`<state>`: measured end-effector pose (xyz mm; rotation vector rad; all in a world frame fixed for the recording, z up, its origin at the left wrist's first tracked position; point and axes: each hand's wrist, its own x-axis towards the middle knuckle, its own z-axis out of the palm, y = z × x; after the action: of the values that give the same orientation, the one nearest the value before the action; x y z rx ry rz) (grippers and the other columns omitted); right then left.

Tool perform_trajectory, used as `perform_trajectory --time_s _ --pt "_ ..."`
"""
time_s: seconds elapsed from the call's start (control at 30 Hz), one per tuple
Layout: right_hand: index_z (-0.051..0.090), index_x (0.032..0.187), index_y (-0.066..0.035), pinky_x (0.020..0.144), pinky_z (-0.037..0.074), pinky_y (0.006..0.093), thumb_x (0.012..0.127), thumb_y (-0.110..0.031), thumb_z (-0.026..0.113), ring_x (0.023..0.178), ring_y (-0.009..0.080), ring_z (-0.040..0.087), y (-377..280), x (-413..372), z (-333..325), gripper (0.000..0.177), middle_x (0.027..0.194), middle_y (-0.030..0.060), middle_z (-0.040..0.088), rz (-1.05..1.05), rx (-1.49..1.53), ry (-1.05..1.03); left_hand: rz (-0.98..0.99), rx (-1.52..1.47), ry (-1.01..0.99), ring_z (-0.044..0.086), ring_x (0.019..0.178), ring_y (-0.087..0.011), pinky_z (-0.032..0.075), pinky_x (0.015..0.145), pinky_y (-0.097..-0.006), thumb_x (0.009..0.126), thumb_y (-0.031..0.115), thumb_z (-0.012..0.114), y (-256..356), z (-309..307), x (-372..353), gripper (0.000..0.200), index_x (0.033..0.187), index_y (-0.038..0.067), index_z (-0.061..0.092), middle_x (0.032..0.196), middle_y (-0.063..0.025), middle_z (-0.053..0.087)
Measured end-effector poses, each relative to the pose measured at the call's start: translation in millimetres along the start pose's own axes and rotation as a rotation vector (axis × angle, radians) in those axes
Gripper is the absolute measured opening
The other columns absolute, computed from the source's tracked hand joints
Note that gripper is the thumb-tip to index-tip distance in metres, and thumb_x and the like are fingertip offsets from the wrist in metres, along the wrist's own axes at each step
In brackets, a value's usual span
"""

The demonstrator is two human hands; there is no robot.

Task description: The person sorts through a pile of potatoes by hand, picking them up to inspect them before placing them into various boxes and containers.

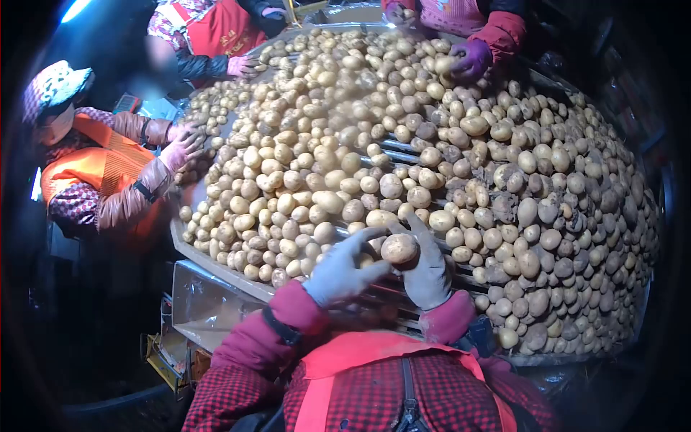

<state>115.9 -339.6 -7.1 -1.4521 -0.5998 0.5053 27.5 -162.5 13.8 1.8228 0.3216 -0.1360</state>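
Right hand (427,275): grey-gloved; we record it clasping the held potato (399,248).
Left hand (344,266): grey-gloved, just left of the held potato, thumb and forefinger spread apart; we cannot tell whether it touches that potato.
Surface (219,265): extends on all sides of the held potato; we see its metal bars (398,145) beyond that potato, through gaps in the load.
Pale potatoes (288,155): heaped left of and beyond the held potato.
Soil-coated potatoes (529,183): densely piled right of the held potato.
Box (209,306): shiny-walled, well left of the held potato, by the rim.
Orange-vest co-worker (108,162): far left of the held potato, pink-gloved hands at the potatoes' edge.
Red-apron co-worker (223,29): beyond and left of the held potato.
Purple-gloved hand (471,59): another person's, far beyond the held potato, touching potatoes.
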Motion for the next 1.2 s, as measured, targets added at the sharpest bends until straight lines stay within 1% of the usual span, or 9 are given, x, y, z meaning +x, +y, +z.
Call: perform_trajectory --time_s 0.2,0.33,0.5,0.77,0.8,0.93,1.1,1.13,1.2 --pt "0.03 0.159 -0.001 0.115 0.038 0.0336 0.107 -0.041 0.049 0.136 0.0204 0.047 -5.9 -4.8 13.1 0.069 0.152 0.0118 0.046 0.067 0.277 0.001 0.273 0.305 0.046 0.064 0.104 -0.0155 0.055 0.085 -0.0305 0.091 0.014 0.076 -8.0 13.7 -3.3 0.072 0.154 0.006 0.043 0.133 -0.0128 0.059" --pt "0.022 0.162 0.003 0.125 0.021 0.0351 0.111 -0.04 0.041 0.152 0.0272 0.027 4.3 -23.4 15.4 0.069 0.164 0.019 0.031 0.103 0.074 -0.128 0.182 0.116 0.107 0.062 0.12 -0.029 0.052 0.1 -0.0392 0.088 0.026 0.079 -17.7 22.8 -15.4 0.076 0.154 0.012 0.044 0.137 -0.0189 0.061" --pt "0.02 0.162 0.003 0.123 0.024 0.0366 0.102 -0.058 0.053 0.151 0.0273 0.029 -13.6 -28.3 29.5 0.092 0.163 0.02 0.031 0.047 -0.056 -0.214 0.024 0.048 0.163 0.065 0.123 -0.0309 0.052 0.102 -0.0406 0.088 0.033 0.079 -9.0 19.5 -37.6 0.075 0.153 0.015 0.047 0.132 -0.0194 0.066" --pt "0.031 0.157 0.006 0.119 0.035 0.0383 0.111 -0.035 0.042 0.142 0.0293 0.045 8.0 -24.3 31.3 0.062 0.158 0.0216 0.039 -0.014 0.091 -0.272 0.037 -0.664 0.206 0.064 0.115 -0.0171 0.054 0.094 -0.0324 0.099 0.029 0.07 -55.7 7.2 -44.9 0.054 0.146 0.008 0.052 0.128 -0.0095 0.065" --pt "0.029 0.157 0.005 0.116 0.04 0.0408 0.112 -0.035 0.04 0.14 0.0332 0.048 14.6 -21.3 29.1 0.062 0.155 0.0232 0.041 0.025 0.049 -0.293 0.1 -0.588 0.206 0.066 0.11 -0.0194 0.056 0.089 -0.0335 0.103 0.034 0.063 -61.2 2.0 -45.5 0.048 0.139 0.004 0.054 0.124 -0.01 0.065" --pt "0.023 0.159 0.004 0.112 0.044 0.0414 0.11 -0.039 0.044 0.133 0.0343 0.053 3.7 -20.0 43.2 0.069 0.15 0.0257 0.044 0.401 0.504 -0.306 -0.058 -1.178 0.177 0.068 0.096 -0.0267 0.06 0.085 -0.0401 0.104 0.052 0.054 -33.6 -7.8 -73.5 0.053 0.129 0.006 0.056 0.115 -0.0101 0.063" --pt "0.049 0.143 -0.001 0.098 0.052 0.0357 0.106 -0.043 0.052 0.109 0.0213 0.061 49.0 -4.5 41.6 0.055 0.128 0.0124 0.061 0.736 0.537 -0.219 0.013 -1.227 0.274 0.069 0.095 -0.0269 0.061 0.08 -0.0444 0.099 0.062 0.058 -57.6 -16.6 -83.3 0.064 0.133 0.008 0.055 0.117 -0.0113 0.063" --pt "0.057 0.133 -0.005 0.094 0.053 0.034 0.105 -0.043 0.054 0.105 0.0177 0.061 36.0 1.0 43.1 0.047 0.12 0.008 0.064 0.772 0.553 -0.245 0.051 -1.251 0.246 0.069 0.095 -0.0265 0.061 0.08 -0.0447 0.098 0.063 0.059 -56.0 -21.0 -85.2 0.066 0.135 0.008 0.054 0.118 -0.0116 0.063" --pt "0.05 0.144 -0.005 0.094 0.054 0.0332 0.107 -0.044 0.051 0.11 0.0193 0.062 44.6 -10.3 39.6 0.054 0.128 0.0106 0.061 0.649 0.609 -0.267 0.096 -1.29 0.223 0.07 0.094 -0.0251 0.061 0.078 -0.0428 0.096 0.065 0.06 -57.3 -29.8 -93.3 0.072 0.139 0.008 0.053 0.119 -0.0118 0.064"
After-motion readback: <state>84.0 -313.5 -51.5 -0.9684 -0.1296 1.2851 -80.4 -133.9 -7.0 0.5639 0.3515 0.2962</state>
